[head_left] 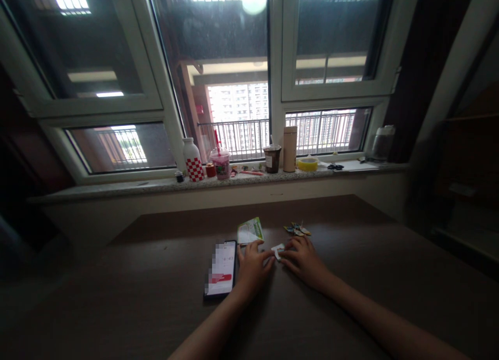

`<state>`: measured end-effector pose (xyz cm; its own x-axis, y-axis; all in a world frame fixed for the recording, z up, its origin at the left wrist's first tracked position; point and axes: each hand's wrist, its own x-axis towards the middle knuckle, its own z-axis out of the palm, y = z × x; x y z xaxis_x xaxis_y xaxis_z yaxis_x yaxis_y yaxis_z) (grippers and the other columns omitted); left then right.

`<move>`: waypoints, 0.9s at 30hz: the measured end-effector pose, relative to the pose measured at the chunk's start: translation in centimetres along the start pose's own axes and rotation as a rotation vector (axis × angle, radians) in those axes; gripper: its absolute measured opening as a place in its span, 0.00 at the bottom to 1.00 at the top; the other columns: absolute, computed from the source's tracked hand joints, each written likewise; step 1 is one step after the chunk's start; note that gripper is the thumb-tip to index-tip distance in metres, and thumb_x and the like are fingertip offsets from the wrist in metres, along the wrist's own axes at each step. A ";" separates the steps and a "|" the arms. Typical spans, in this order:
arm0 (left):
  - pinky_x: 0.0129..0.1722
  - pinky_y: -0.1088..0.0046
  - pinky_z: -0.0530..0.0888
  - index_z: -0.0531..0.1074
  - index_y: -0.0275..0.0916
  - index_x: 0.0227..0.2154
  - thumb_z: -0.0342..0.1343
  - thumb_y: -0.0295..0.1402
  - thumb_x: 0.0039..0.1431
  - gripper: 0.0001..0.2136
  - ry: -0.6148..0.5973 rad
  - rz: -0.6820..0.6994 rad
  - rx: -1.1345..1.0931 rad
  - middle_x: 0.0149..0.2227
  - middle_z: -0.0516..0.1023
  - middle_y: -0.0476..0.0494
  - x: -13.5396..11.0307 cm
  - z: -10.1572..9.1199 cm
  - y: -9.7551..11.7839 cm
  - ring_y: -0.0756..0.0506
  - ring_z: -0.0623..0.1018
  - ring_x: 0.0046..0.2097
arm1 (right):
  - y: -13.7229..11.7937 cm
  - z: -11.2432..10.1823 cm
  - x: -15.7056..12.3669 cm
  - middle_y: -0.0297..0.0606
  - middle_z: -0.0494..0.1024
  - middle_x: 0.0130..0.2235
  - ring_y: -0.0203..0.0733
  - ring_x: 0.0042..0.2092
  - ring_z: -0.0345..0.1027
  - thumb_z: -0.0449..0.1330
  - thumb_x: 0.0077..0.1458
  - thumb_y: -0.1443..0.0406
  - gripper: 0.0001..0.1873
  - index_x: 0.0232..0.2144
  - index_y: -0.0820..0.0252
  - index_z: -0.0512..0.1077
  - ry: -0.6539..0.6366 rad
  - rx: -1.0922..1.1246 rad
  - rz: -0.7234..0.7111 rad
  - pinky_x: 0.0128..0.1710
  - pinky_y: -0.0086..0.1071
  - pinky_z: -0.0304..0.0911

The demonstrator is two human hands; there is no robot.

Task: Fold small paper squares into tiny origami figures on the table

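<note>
A small white piece (278,251), perhaps folded paper or a card, lies low over the table between my two hands. My left hand (254,265) has its bent fingers at the piece's left edge. From the other side my right hand (303,257) closes its fingers on the right edge. What the piece is exactly is too small to make out. A green and white printed packet or sheet (250,231) lies just beyond my left hand. Past my right hand sits a small cluster of colourful pieces (297,228). Left of my left hand, a phone (221,269) lies with its screen lit.
The brown table (156,256) reaches toward a windowsill (156,185). Along the sill stand a red-checked white bottle (193,162), a pink drink cup (221,165), a dark cup (272,159), a tan flask (289,149), yellow tape (307,165) and scissors (335,167).
</note>
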<state>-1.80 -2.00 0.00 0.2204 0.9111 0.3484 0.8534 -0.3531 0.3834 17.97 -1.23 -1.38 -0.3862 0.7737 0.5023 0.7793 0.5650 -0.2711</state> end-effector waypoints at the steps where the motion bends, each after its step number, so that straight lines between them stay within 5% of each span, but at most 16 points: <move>1: 0.62 0.37 0.47 0.79 0.54 0.41 0.56 0.37 0.60 0.09 -0.003 0.000 0.010 0.56 0.71 0.43 0.0 0.0 0.0 0.37 0.67 0.59 | -0.1 -0.1 0.0 0.40 0.77 0.44 0.49 0.53 0.63 0.60 0.58 0.60 0.11 0.44 0.47 0.78 -0.005 0.006 -0.011 0.60 0.52 0.52; 10: 0.61 0.37 0.48 0.77 0.53 0.43 0.55 0.42 0.61 0.10 0.011 -0.008 0.064 0.56 0.70 0.41 -0.2 0.2 0.0 0.38 0.66 0.59 | 0.5 0.5 0.0 0.43 0.75 0.48 0.50 0.56 0.60 0.57 0.60 0.64 0.12 0.44 0.53 0.77 0.009 0.080 -0.028 0.59 0.49 0.56; 20: 0.61 0.38 0.48 0.77 0.49 0.41 0.57 0.42 0.59 0.10 0.028 0.007 0.086 0.55 0.71 0.40 -0.1 0.2 0.0 0.37 0.66 0.60 | -0.1 -0.2 0.0 0.38 0.76 0.44 0.48 0.55 0.61 0.57 0.60 0.64 0.10 0.41 0.48 0.78 -0.046 0.087 -0.069 0.60 0.51 0.52; 27: 0.60 0.35 0.47 0.77 0.55 0.44 0.57 0.43 0.58 0.11 0.012 0.008 0.120 0.58 0.69 0.41 0.0 0.1 0.2 0.34 0.64 0.61 | -0.3 -0.1 0.1 0.40 0.76 0.44 0.48 0.53 0.61 0.55 0.63 0.61 0.13 0.45 0.50 0.77 -0.002 0.055 -0.023 0.58 0.48 0.56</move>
<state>-1.58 -2.02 0.04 0.2220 0.9056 0.3613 0.9022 -0.3313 0.2762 17.74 -1.31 -1.15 -0.4042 0.7610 0.5075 0.7421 0.5972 -0.3044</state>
